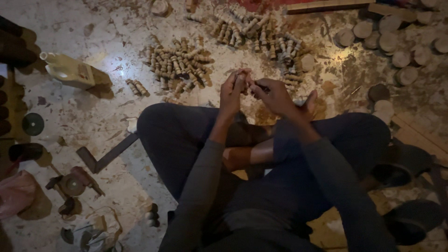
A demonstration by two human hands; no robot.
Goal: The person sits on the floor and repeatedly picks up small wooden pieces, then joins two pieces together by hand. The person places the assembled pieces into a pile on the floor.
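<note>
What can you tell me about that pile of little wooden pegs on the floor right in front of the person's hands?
The pile of pegs is a loose heap of many small, pale, turned wooden pieces, each short and roughly cylindrical with ridges. They lie jumbled, pointing every way, on the stained, dusty floor. A few strays sit apart to its left. Nothing holds or touches the heap; the hands are just beside it.

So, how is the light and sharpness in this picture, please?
Head view: dim, warm light; the pile of wooden pegs ahead is lit best, the edges fall dark. The left hand and right hand look slightly soft, so the small piece between them is unclear.
</note>
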